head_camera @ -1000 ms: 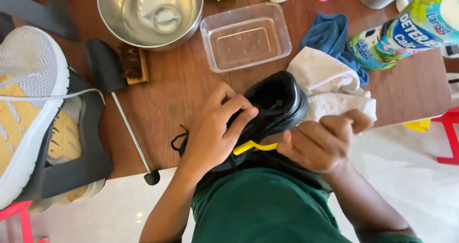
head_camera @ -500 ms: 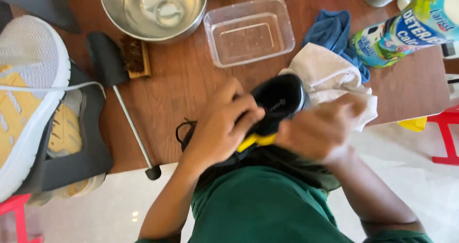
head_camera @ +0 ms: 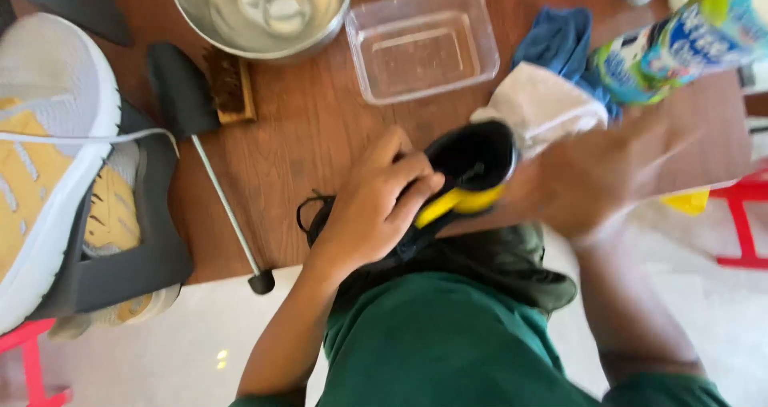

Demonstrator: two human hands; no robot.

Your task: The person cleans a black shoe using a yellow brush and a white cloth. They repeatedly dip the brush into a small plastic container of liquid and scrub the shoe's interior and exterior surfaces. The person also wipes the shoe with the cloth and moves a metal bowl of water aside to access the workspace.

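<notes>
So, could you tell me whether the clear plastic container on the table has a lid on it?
No, the clear plastic container sits open-topped with no lid.

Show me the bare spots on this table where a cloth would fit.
Bare wood lies between the wooden brush, the clear plastic tub and the left hand holding the black shoe. The far edge is crowded: metal bowl, tub, blue and white cloths.

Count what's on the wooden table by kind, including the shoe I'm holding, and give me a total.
Shoes: 2, black shoe in the left hand, white and yellow shoe
Cloths: 2, white, blue
Brush: 1
Metal bowl: 1
Clear tub: 1
Total: 7
</notes>
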